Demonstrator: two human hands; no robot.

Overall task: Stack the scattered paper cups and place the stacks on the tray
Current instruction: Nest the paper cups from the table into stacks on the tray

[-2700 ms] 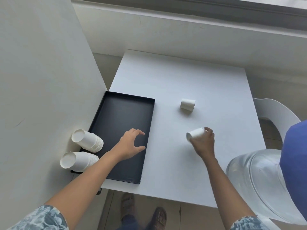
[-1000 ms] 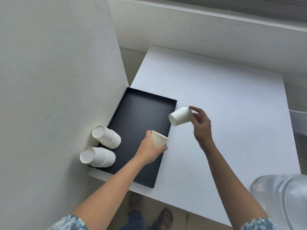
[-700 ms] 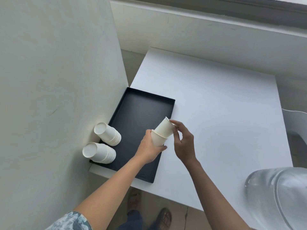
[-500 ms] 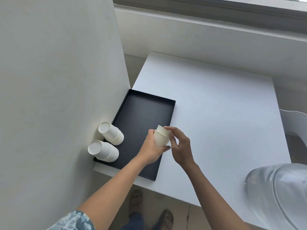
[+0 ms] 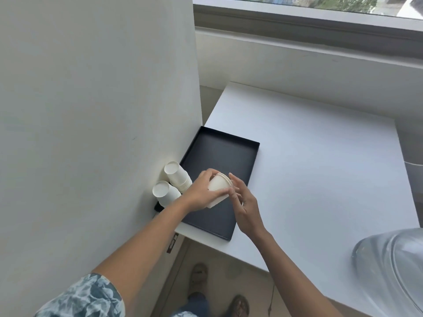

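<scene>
While held over the black tray, the nested cups lie tilted on their side, rims toward the right hand. Plain white paper, rolled rims showing as close rings at the top end. Left hand is wrapped round the cup wall from the left, gripping. Right hand sits just beside the rims, fingers loosely spread, fingertips touching the cups but not closed on them. Two more stacks lie on their sides at the tray's left edge against the wall, bases facing the wall. Tray rests on the white desk.
</scene>
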